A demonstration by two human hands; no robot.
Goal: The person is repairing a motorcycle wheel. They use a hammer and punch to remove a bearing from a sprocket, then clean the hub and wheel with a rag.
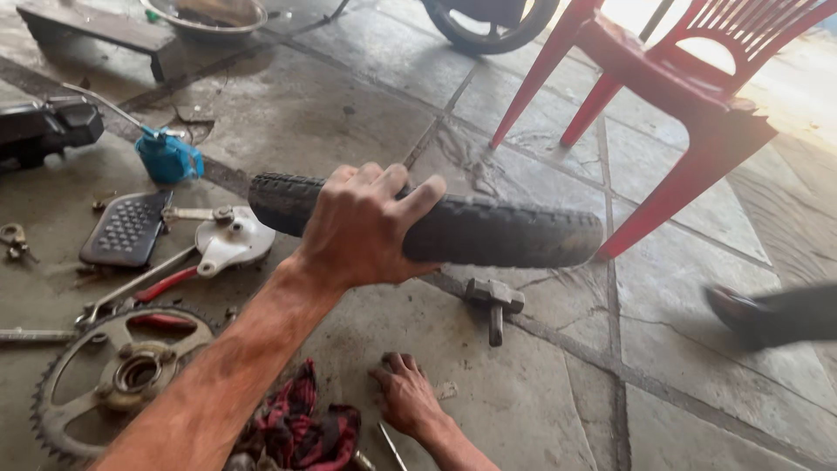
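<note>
1. Left hand (362, 227) is clamped around a black treaded rubber tyre (488, 228), held above the stone floor (540, 392).
2. Right hand (405, 397) presses flat, fingers spread, on the floor beside a red checked rag (301, 427).
3. A grey metal hammer (494, 301) lies under the tyre.

A motorcycle repair workshop: sprocket (113, 375), pliers (144, 292), oil can (167, 157) strewn on grimy stone floor (523, 392).

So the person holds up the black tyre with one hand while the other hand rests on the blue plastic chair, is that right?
Not quite. The head view shows one hand gripping the black tyre, but the other hand rests flat on the stone floor, not on a chair. The plastic chair is red and stands untouched behind the tyre.
</note>
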